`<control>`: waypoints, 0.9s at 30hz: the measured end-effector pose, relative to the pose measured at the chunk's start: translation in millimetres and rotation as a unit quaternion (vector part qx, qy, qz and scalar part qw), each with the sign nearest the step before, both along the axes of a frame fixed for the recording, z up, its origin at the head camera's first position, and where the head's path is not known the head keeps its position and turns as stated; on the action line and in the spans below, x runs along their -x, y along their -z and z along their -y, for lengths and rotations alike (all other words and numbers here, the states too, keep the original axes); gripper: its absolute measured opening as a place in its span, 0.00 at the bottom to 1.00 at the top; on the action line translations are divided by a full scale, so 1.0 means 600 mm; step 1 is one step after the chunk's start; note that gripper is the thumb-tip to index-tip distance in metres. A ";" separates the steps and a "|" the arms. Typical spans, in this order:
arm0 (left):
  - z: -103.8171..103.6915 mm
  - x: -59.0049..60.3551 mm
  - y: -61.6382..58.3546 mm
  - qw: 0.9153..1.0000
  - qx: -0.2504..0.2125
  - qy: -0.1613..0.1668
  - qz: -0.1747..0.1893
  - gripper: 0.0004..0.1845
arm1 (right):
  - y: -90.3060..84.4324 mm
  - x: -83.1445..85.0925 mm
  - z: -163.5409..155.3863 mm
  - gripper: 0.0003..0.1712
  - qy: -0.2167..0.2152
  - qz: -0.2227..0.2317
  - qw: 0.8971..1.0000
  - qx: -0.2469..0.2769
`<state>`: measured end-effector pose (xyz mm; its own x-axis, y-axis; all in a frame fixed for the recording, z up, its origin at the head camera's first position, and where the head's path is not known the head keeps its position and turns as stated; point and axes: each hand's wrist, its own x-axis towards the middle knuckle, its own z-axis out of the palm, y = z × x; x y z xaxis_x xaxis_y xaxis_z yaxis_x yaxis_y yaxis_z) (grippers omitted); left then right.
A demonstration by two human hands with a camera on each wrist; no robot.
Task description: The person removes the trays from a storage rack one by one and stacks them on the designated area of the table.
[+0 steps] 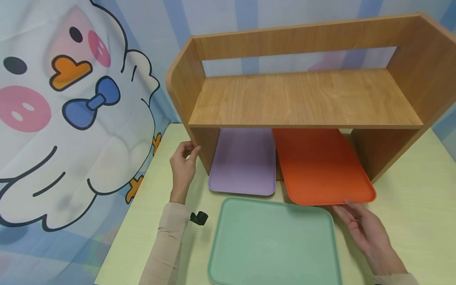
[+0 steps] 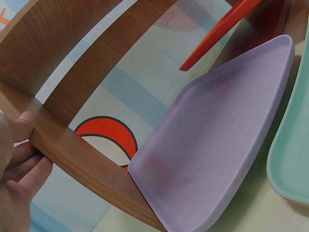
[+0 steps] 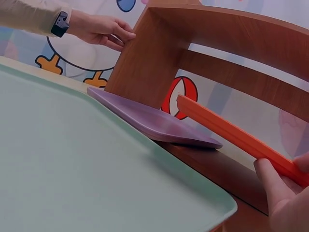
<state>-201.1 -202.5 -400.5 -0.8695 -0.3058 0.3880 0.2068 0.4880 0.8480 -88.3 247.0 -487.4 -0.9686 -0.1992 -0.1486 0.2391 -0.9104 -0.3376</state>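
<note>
My left hand (image 1: 183, 168) grips the front edge of the left side panel of a wooden shelf (image 1: 306, 99), thumb on one face and fingers on the other in the left wrist view. With my right hand (image 1: 368, 233) I hold an orange tray (image 1: 320, 162) by its near edge, toward the right corner. This tray is raised and tilted, its far part inside the lower opening of the shelf. To its left a purple tray (image 1: 244, 162) lies partly under the shelf board, which hides its back end in the head view.
A light green tray (image 1: 274, 241) lies on the pale yellow table (image 1: 420, 190) in front of the shelf. Behind stands a blue and white cloth backdrop (image 1: 213, 16) with a cartoon bird. A small black device (image 1: 199, 218) sits at my left wrist.
</note>
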 end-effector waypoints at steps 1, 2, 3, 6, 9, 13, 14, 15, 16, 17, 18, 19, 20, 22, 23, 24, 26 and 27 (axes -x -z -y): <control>0.000 0.000 0.001 1.000 0.000 -0.001 0.000 0.13 | -0.002 -0.001 0.000 0.19 -0.001 -0.003 1.000 -0.006; 0.000 0.000 0.000 1.000 -0.001 -0.001 -0.001 0.13 | -0.003 -0.002 0.000 0.19 -0.003 -0.005 1.000 -0.009; 0.000 0.000 0.001 1.000 -0.001 -0.001 -0.001 0.13 | -0.004 -0.002 0.000 0.20 -0.005 -0.006 1.000 -0.013; -0.001 0.001 0.000 1.000 -0.002 0.000 -0.003 0.13 | -0.007 -0.005 -0.001 0.20 -0.012 -0.008 1.000 -0.022; -0.001 0.001 0.000 1.000 -0.001 0.000 -0.002 0.13 | -0.010 -0.007 -0.002 0.21 -0.020 -0.017 0.999 -0.032; 0.000 0.001 -0.001 1.000 0.000 -0.001 -0.003 0.13 | -0.014 -0.007 -0.005 0.22 -0.028 -0.032 0.998 -0.052; 0.000 0.001 0.000 1.000 0.001 -0.001 -0.003 0.13 | -0.016 -0.007 -0.006 0.23 -0.031 -0.034 0.997 -0.057; 0.001 0.001 0.000 1.000 0.001 -0.001 -0.004 0.13 | -0.017 -0.008 -0.007 0.23 -0.033 -0.037 0.997 -0.062; 0.001 0.001 0.000 1.000 0.002 -0.002 -0.005 0.13 | -0.019 -0.007 -0.007 0.23 -0.034 -0.040 0.996 -0.069; 0.001 0.001 0.000 1.000 0.002 -0.002 -0.004 0.13 | -0.020 -0.008 -0.008 0.23 -0.035 -0.043 0.996 -0.076; 0.002 0.001 0.000 1.000 0.003 -0.002 -0.004 0.13 | -0.021 -0.007 -0.009 0.23 -0.037 -0.047 0.995 -0.082; 0.002 0.001 0.000 1.000 0.003 -0.002 -0.004 0.13 | -0.023 -0.007 -0.010 0.23 -0.039 -0.052 0.994 -0.087; 0.002 0.002 0.000 1.000 0.003 -0.003 -0.004 0.13 | -0.024 -0.007 -0.010 0.23 -0.042 -0.056 0.993 -0.090; 0.002 0.002 -0.001 1.000 0.001 -0.002 -0.004 0.13 | -0.026 -0.006 -0.011 0.23 -0.046 -0.064 0.992 -0.097; 0.002 0.002 -0.001 1.000 0.001 -0.002 -0.005 0.13 | -0.027 -0.006 -0.012 0.23 -0.049 -0.066 0.992 -0.100; 0.002 0.003 -0.001 1.000 0.000 -0.002 -0.005 0.13 | -0.028 -0.006 -0.012 0.23 -0.052 -0.069 0.991 -0.103; 0.002 0.002 -0.001 1.000 -0.002 -0.001 -0.005 0.13 | -0.029 -0.006 -0.012 0.23 -0.057 -0.070 0.990 -0.110; 0.002 0.003 -0.001 1.000 -0.002 -0.001 -0.005 0.12 | -0.030 -0.006 -0.012 0.23 -0.059 -0.069 0.989 -0.114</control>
<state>-202.8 -203.6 -399.9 -0.8649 -0.3089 0.3956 0.2150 0.4841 0.8482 -84.7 254.4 -469.3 -0.9550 -0.2881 -0.0706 0.2760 -0.7758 -0.5675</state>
